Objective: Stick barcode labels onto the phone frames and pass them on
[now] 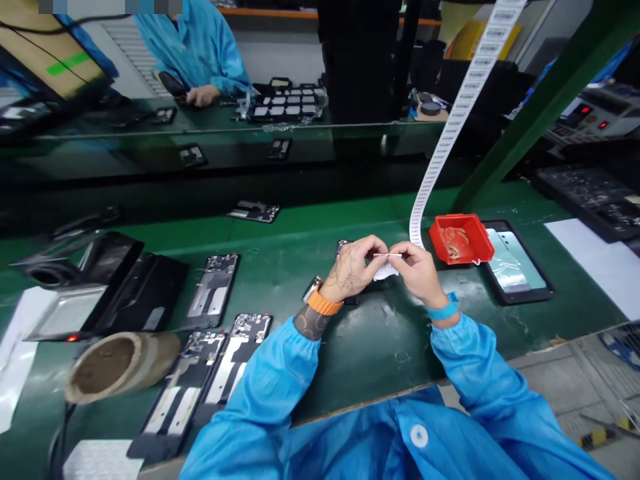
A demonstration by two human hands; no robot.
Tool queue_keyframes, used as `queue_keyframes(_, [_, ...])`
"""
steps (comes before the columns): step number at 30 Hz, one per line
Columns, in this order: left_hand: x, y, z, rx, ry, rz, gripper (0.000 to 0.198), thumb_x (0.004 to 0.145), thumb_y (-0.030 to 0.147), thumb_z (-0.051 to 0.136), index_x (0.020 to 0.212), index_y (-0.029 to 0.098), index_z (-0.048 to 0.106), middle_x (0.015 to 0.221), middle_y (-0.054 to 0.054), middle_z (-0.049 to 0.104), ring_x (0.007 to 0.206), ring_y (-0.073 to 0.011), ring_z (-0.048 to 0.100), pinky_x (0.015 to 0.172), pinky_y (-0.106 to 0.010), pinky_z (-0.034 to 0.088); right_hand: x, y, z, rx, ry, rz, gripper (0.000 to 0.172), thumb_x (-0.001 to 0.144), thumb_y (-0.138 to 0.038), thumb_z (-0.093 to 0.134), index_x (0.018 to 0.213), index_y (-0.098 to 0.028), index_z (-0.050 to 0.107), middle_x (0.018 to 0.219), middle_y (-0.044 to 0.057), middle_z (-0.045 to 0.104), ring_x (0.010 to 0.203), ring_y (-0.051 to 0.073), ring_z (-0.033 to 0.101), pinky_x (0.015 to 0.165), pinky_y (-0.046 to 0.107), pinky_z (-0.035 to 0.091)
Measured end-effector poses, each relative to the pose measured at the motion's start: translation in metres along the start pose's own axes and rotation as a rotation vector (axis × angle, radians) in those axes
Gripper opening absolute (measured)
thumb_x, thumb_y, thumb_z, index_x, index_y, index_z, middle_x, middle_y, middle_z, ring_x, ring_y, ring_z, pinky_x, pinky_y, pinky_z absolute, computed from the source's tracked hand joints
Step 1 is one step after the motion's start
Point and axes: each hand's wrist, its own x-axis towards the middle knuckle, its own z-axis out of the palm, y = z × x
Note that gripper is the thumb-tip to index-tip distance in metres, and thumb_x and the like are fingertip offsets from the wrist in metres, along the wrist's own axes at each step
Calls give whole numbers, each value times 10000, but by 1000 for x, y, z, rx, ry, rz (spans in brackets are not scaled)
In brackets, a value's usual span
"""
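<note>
Both hands meet above the green bench, fingertips nearly touching. My left hand (356, 267), with an orange-strapped watch at the wrist, pinches one end of a thin pale strip (383, 255). Its other end sits between the thumb and finger of my right hand (417, 268), which has a blue wristband. What exactly the strip is, I cannot make out. Just below the fingertips shows a white piece (386, 271), partly covered by the hands. Under my left hand lies a phone frame (342, 247), mostly hidden.
A red bin (461, 250) with small coiled parts stands right of my hands, beside a black tray (543, 292) holding pale panels. A label strip (450, 127) hangs behind. Left are several phone frames (213, 293), a cardboard tube (125, 367) and a black device (150, 293). A co-worker (200, 47) sits opposite.
</note>
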Motion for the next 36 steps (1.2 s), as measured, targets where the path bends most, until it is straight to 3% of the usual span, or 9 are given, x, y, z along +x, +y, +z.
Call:
queue_keyframes(6, [0,1,-7,-57,-53,-6,76,898,229,637,863,168,612,779,18,655,684,-107,574,654,-233,426,-3,-7,-2,-115,25,-139,125,905,-319,674,821,-227,656,804,16,642,758,176,600,688,322,483])
queue_keyframes(12, [0,4,-12,-16,-99,-35,132,918,264,634,828,168,652,715,18,652,651,-115,565,650,-249,408,-4,-13,-7,-255,23,-239,151,920,-274,665,777,-232,634,764,7,631,708,168,586,630,320,446])
queue_keyframes(16, [-1,4,-16,51,-122,9,135,926,254,628,821,170,637,696,23,639,650,-117,567,658,-250,405,-4,-16,-8,-243,-12,-225,37,896,-242,675,878,-231,644,861,23,650,790,179,614,691,331,489])
queue_keyframes(21, [-3,3,-17,169,-157,31,117,922,232,612,828,166,626,739,4,652,666,-127,570,675,-262,413,-3,-19,-8,-296,-76,-181,65,869,-174,648,868,-233,622,861,16,632,781,175,592,696,328,489])
queue_keyframes(27, [-1,3,-16,81,-238,-171,113,866,259,625,796,175,653,723,-3,678,685,-144,622,668,-266,454,-6,-21,-4,-428,-75,-258,115,850,-148,635,800,-249,615,867,32,647,822,209,604,738,375,491])
queue_keyframes(31, [2,-4,-20,-34,-279,-330,158,839,316,634,789,173,680,724,-20,695,666,-154,635,609,-258,459,-5,-18,-3,-361,-68,-218,101,847,-179,670,787,-246,624,895,38,661,874,218,618,784,391,495])
queue_keyframes(36, [-6,-34,-64,457,-353,-467,97,794,192,609,741,187,691,742,-47,706,705,-206,640,658,-313,457,-1,-11,-7,-144,-71,-114,105,832,-219,711,762,-229,633,933,48,647,928,216,616,841,390,491])
